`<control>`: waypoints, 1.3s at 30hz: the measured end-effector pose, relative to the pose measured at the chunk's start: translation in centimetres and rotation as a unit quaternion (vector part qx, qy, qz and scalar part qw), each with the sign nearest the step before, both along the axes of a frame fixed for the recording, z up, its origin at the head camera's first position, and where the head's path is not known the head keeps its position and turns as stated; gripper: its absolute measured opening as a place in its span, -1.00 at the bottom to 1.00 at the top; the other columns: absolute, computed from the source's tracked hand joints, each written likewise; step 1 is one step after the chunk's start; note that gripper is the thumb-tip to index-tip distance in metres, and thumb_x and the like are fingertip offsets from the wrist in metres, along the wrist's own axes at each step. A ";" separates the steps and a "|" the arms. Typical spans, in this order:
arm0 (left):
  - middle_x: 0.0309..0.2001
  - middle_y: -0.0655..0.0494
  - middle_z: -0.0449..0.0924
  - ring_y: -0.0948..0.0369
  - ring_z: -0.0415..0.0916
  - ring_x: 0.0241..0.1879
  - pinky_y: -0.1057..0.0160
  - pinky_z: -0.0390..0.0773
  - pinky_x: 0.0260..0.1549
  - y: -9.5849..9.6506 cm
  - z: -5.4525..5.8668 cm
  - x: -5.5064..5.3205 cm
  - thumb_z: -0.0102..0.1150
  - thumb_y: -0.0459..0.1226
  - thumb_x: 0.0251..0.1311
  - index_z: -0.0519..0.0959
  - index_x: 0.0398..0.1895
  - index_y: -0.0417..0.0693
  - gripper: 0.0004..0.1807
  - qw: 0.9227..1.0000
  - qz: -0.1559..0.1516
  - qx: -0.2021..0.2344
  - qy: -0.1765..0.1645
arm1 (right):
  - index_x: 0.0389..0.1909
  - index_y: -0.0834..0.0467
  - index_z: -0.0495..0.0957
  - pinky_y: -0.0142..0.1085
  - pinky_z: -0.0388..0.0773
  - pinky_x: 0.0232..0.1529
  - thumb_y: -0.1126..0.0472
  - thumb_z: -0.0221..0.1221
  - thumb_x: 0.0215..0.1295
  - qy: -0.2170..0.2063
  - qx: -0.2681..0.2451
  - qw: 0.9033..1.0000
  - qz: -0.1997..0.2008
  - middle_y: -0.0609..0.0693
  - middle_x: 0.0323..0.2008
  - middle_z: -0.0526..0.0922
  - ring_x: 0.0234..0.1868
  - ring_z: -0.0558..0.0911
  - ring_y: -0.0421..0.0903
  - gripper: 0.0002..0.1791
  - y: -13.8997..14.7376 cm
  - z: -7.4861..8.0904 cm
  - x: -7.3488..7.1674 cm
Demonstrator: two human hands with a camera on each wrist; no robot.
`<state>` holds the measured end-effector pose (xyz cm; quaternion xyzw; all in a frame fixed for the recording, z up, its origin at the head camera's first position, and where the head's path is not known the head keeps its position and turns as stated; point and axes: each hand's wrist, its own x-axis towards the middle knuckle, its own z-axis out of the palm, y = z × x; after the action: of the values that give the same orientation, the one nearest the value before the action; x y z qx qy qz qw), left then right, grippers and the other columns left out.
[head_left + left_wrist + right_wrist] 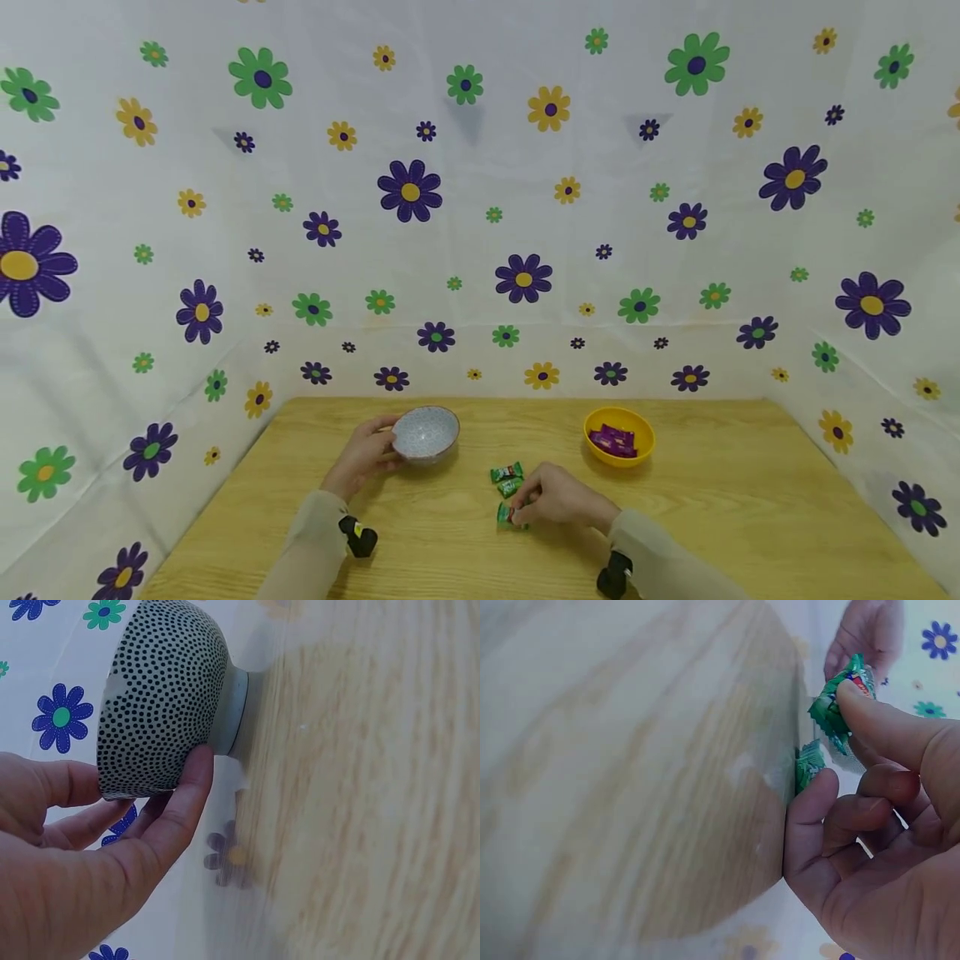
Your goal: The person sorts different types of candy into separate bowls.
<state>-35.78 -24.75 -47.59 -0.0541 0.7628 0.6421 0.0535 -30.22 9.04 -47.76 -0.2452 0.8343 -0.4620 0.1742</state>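
Note:
On the left of the table is a patterned bowl (426,433), dotted on the outside with a small foot in the left wrist view. My left hand (367,458) holds it by its left side, fingers on the outer wall and rim. Near the table's middle my right hand (561,497) pinches a green-wrapped candy (831,709) between thumb and finger. Its other fingers are curled, and the little finger touches the tabletop. Just beyond lie two more green candies, a farther candy (506,472) and a nearer candy (511,487), close together.
A yellow bowl (651,442) with purple-wrapped candies (615,440) inside stands at the back right of the wooden table (712,500). A white flower-printed sheet (480,233) encloses the table at the back and both sides.

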 end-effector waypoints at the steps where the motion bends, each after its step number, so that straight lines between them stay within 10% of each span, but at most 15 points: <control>1: 0.15 -0.27 0.43 0.10 0.55 -0.15 0.14 0.65 -0.19 0.0 0.0 0.1 -0.19 -0.40 0.42 0.30 0.37 -0.24 -0.53 1.000 0.000 -0.001 -0.001 | -0.43 0.18 0.76 -0.47 0.13 -0.56 0.28 0.41 0.09 -0.004 -0.010 1.000 -0.003 -0.13 -0.61 0.50 -0.56 0.27 -0.21 -0.95 0.1 -0.1 -0.1; 25: 0.22 -0.32 0.38 0.05 0.53 -0.09 0.10 0.66 -0.16 0.1 0.0 0.0 -0.23 -0.36 0.45 0.28 0.39 -0.24 -0.53 1.000 -0.001 -0.011 0.000 | -0.08 0.24 0.68 -0.40 0.28 -0.46 0.09 0.33 0.23 -0.124 -0.177 0.972 -0.088 -0.09 -0.22 0.67 -0.54 0.30 -0.23 -0.66 -1.5 0.5 -2.6; 39: 0.23 -0.30 0.37 0.05 0.53 -0.06 0.14 0.65 -0.17 0.0 -0.2 0.0 -0.22 -0.35 0.45 0.27 0.39 -0.25 -0.52 1.000 0.004 -0.008 -0.004 | -0.09 0.22 0.61 -0.36 0.43 -0.34 0.18 0.26 0.31 -0.190 -0.288 0.933 -0.105 -0.04 -0.21 0.57 -0.26 0.43 -0.12 -0.76 -6.4 0.9 -4.4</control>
<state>-35.74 -24.76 -47.84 -0.0597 0.7674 0.6362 0.0534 -34.59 2.62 -46.86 -0.1038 0.6376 -0.7362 0.2017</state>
